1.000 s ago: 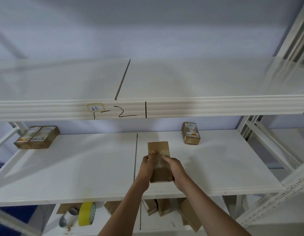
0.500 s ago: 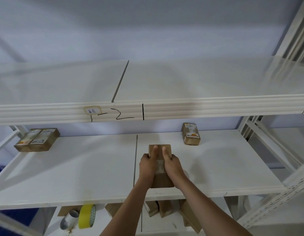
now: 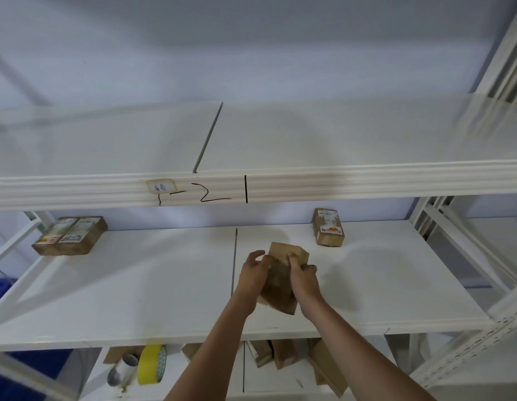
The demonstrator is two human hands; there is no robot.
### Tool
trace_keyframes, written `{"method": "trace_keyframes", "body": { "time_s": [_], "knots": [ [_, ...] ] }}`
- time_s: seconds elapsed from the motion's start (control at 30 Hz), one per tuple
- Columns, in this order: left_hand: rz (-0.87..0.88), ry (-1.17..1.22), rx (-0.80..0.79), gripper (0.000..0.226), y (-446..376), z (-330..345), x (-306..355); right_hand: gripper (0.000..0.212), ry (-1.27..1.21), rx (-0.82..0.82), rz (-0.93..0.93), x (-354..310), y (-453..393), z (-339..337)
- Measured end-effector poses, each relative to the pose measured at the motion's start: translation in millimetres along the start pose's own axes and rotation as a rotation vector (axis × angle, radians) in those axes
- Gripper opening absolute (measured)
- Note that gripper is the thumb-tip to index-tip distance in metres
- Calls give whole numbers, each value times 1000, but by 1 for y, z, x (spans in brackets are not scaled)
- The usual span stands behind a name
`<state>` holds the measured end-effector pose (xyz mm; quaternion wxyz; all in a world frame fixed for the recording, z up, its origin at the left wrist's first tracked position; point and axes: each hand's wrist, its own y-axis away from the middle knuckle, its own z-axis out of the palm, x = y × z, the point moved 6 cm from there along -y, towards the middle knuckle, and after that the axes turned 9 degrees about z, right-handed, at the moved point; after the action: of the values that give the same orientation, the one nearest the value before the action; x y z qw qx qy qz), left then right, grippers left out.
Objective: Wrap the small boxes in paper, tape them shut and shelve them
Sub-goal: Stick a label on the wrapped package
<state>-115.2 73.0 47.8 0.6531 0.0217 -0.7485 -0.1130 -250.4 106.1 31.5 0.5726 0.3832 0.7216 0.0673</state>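
Observation:
A box wrapped in brown paper [image 3: 282,287] is tilted over the middle shelf [image 3: 135,287], its far end leaning right. My right hand [image 3: 302,277] grips its right side, fingers over the top. My left hand [image 3: 253,274] rests against its left edge with fingers spread. One wrapped, labelled box [image 3: 328,227] lies at the back right of the shelf. Two more wrapped boxes [image 3: 69,235] lie side by side at the back left.
The upper shelf [image 3: 338,134] runs above, its front rail marked with a label and black pen strokes. Below the middle shelf lie a yellow tape roll [image 3: 151,364], a grey roll [image 3: 121,371] and brown paper pieces [image 3: 295,357]. White rack posts [image 3: 468,351] stand at the right.
The wrapped box has turned from straight to tilted with its far end to the right. My left hand's fingers have opened and shifted to the box's left edge.

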Motion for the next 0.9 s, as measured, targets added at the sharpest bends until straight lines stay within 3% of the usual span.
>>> {"method": "trace_keyframes", "body": {
  "time_s": [0.17, 0.33, 0.47, 0.57, 0.67, 0.73, 0.9],
  "knots": [
    [27, -256, 38, 50, 3, 2, -4, 58, -68, 155, -121, -15, 11, -11],
    [60, -72, -136, 32, 16, 14, 3, 57, -101, 98, -143, -20, 8, -8],
    [114, -103, -50, 56, 15, 0, 1, 38, -76, 80, -178, -20, 2, -12],
    [67, -71, 15, 47, 12, -11, -4, 20, -56, 59, -230, -21, 2, -25],
    [-1, 153, 2, 39, 13, -9, -6, 36, -39, -95, -202, -20, 5, -22],
    [12, 180, 11, 39, 16, -7, -7, 39, -81, -202, -180, -19, 10, -16],
    [91, 219, 52, 36, 27, -7, 5, 51, -89, -271, -318, -24, 27, -7]
  ]
}}
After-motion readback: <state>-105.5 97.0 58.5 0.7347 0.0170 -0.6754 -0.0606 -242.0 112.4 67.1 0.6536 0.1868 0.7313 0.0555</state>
